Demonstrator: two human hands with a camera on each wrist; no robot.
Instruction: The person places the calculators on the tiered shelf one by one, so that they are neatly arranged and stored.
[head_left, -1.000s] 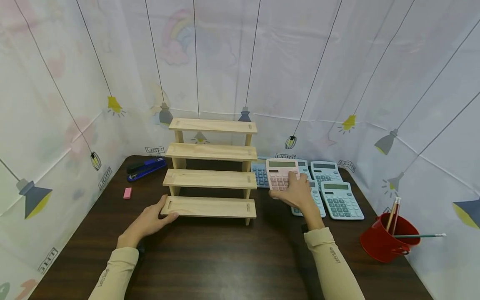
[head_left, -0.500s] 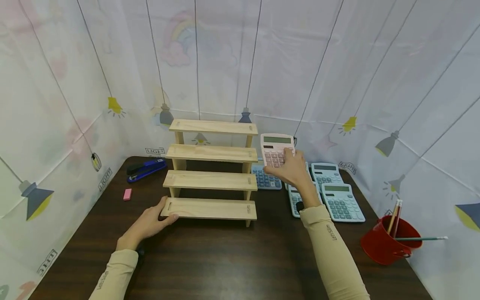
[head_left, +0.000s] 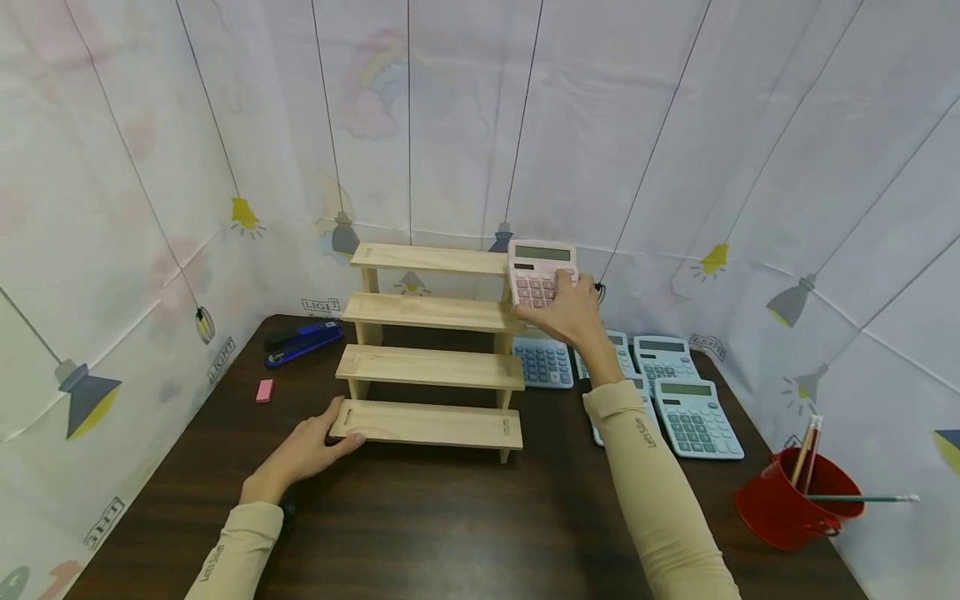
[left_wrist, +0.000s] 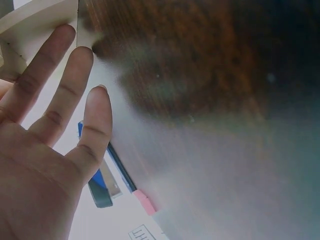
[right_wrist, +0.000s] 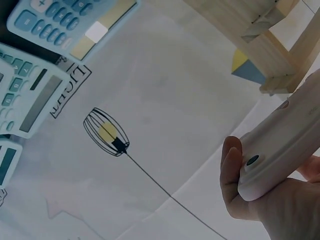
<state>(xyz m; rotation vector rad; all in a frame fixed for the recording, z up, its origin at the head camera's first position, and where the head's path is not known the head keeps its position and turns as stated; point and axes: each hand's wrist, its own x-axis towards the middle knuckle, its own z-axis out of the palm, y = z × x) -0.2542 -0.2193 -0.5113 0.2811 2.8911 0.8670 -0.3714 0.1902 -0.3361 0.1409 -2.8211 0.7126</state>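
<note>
My right hand [head_left: 566,312] holds a pink calculator [head_left: 542,260] up beside the right end of the top shelf, gripping its lower right part. In the right wrist view the calculator [right_wrist: 282,145] shows its pale edge, with fingers curled around it. A four-tier stepped wooden stand [head_left: 429,423] stands on the dark table. My left hand [head_left: 303,450] holds the left end of its lowest step, thumb at the front edge and fingers along the side. In the left wrist view several fingers of the left hand [left_wrist: 55,125] reach out toward the pale wood.
Several light blue calculators [head_left: 696,417] and a bluer one [head_left: 543,364] lie right of the stand. A red bucket [head_left: 780,508] with pencils leans at right. A blue stapler [head_left: 303,342] and a pink eraser [head_left: 265,391] lie at left. A printed curtain [head_left: 465,125] hangs behind.
My right hand has lifted the pink calculator up from over the blue calculators and brought it left toward the top shelf. The left hand stays at the lowest step.
</note>
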